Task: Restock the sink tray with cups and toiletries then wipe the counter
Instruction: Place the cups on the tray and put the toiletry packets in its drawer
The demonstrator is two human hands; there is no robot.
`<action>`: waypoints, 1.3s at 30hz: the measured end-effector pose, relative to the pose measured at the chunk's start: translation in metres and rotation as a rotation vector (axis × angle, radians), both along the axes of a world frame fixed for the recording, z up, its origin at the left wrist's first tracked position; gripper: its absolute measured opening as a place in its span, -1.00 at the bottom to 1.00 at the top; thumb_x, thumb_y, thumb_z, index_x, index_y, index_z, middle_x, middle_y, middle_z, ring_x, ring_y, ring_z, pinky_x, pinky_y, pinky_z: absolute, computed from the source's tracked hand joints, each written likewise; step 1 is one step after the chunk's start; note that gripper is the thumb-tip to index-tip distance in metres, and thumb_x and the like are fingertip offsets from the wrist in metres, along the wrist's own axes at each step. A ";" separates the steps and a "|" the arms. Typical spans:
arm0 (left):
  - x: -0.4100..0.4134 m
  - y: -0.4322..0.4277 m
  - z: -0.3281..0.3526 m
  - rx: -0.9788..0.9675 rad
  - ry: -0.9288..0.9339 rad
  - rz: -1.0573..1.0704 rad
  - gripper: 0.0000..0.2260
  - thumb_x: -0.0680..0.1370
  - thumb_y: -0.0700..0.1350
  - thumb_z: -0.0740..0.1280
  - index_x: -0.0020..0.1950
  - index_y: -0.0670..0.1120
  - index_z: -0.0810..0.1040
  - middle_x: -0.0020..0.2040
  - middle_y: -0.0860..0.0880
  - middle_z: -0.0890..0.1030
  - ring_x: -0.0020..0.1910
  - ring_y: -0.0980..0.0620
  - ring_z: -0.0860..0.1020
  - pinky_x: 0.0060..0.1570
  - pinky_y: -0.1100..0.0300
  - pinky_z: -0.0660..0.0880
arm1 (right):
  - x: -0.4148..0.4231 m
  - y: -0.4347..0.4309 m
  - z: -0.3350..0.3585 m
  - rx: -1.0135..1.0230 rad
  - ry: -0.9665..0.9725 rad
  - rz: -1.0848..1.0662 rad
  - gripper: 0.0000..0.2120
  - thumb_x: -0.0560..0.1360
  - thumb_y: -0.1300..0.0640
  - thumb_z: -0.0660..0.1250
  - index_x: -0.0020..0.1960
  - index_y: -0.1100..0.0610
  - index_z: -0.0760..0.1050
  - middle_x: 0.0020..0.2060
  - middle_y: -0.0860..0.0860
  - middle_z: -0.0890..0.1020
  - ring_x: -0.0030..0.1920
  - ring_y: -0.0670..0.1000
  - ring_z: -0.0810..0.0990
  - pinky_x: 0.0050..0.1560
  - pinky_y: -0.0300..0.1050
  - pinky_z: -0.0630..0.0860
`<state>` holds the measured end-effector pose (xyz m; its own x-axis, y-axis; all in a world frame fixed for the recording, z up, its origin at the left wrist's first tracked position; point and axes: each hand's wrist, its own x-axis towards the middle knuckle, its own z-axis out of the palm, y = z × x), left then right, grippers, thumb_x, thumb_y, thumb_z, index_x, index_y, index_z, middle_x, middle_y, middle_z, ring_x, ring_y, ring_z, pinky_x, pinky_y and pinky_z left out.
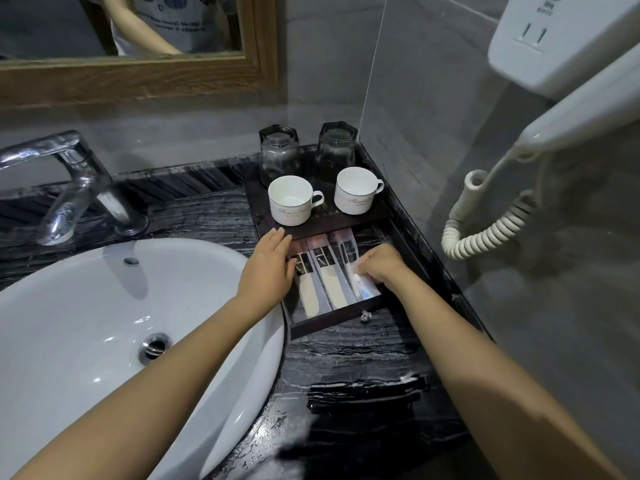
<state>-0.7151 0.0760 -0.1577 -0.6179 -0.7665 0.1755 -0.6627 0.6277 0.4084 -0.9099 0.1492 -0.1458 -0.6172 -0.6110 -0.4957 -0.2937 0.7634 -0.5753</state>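
A dark tray [329,221] stands in the counter's back right corner. On it are two white cups [292,200] [356,190] and, behind them, two upturned glasses [280,154] [336,152]. Its drawer [332,320] is pulled out toward me and holds clear toiletry packets [329,275] side by side. My left hand [270,268] lies flat on the drawer's left edge, fingers touching the tray front. My right hand [379,265] is curled over a toothbrush packet [362,285] at the drawer's right side, fingertips pressing it.
A white basin [104,323] with a drain fills the left, a chrome tap [76,185] behind it. The black marble counter [363,375] is wet in front. A wall hair dryer [568,64] with coiled cord [485,230] hangs at the right. A framed mirror [138,74] is above.
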 end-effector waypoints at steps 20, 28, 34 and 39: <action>0.001 0.000 0.000 -0.004 -0.003 -0.004 -0.55 0.55 -0.13 0.23 0.42 -0.21 0.28 0.47 -0.17 0.29 0.49 -0.09 0.17 0.46 0.15 0.06 | 0.010 0.008 -0.011 -0.044 0.633 0.287 -0.67 0.53 0.18 0.29 0.27 0.21 0.42 0.25 0.15 0.47 0.28 0.15 0.41 0.19 0.03 0.45; 0.001 0.000 0.000 0.006 -0.007 -0.005 -0.54 0.55 -0.12 0.22 0.43 -0.20 0.27 0.47 -0.17 0.27 0.49 -0.09 0.15 0.46 0.14 0.06 | 0.009 0.003 -0.016 -0.054 0.563 0.397 -0.68 0.52 0.13 0.34 0.22 0.25 0.51 0.21 0.17 0.50 0.19 0.19 0.51 0.15 0.01 0.47; 0.001 0.000 0.000 0.010 -0.008 -0.007 -0.54 0.56 -0.12 0.22 0.43 -0.19 0.25 0.48 -0.16 0.26 0.50 -0.08 0.14 0.46 0.16 0.03 | 0.012 0.001 -0.018 -0.092 0.497 0.397 -0.73 0.52 0.20 0.32 0.20 0.24 0.54 0.15 0.17 0.54 0.11 0.18 0.56 0.08 -0.04 0.50; 0.001 0.000 -0.001 0.007 -0.007 -0.009 -0.54 0.55 -0.12 0.22 0.43 -0.20 0.25 0.48 -0.16 0.26 0.50 -0.09 0.14 0.46 0.17 0.03 | 0.015 0.001 -0.016 -0.120 0.411 0.342 -0.74 0.51 0.27 0.28 0.19 0.25 0.56 0.14 0.19 0.59 0.11 0.19 0.58 0.09 -0.03 0.53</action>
<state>-0.7138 0.0759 -0.1587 -0.6256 -0.7623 0.1660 -0.6599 0.6306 0.4085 -0.8949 0.1497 -0.1623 -0.5015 -0.8483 -0.1701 -0.7325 0.5209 -0.4383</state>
